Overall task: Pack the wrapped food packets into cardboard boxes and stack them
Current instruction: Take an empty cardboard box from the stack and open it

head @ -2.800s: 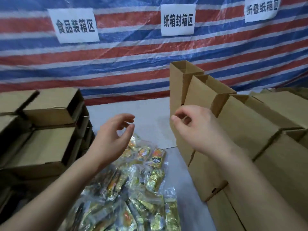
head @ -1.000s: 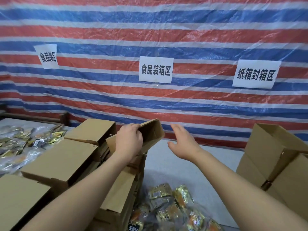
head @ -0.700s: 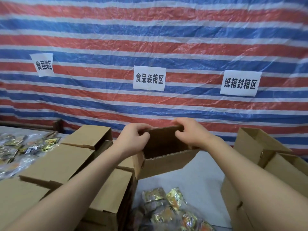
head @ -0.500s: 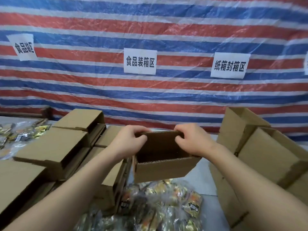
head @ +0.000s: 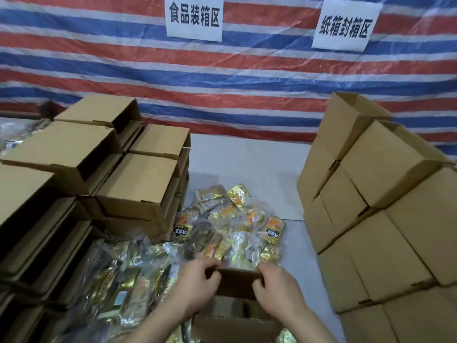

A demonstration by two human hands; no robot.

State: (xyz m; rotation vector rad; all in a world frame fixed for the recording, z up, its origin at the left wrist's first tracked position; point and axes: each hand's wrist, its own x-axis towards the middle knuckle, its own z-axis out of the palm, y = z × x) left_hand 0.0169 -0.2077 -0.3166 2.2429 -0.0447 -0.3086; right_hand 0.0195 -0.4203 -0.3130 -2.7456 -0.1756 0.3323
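Head view: my left hand (head: 197,284) and my right hand (head: 280,284) both gripped the far wall of a small open cardboard box (head: 236,323), fingers (head: 212,262) curled over its top edge and thumbs hooked inside. The box sat low in front of me, its mouth facing up, resting on the near edge of the pile of wrapped food packets (head: 230,226). Those gold and orange packets in clear wrap spread across the grey counter (head: 247,159), from just beyond the box leftwards. To my left stood stacks of closed flat cardboard boxes (head: 138,184), touching the pile. To my right rose a taller stack of cardboard boxes (head: 378,219), set apart from the packets. Behind hung a red, white and blue striped tarp (head: 247,78) bearing two white paper signs (head: 194,18).
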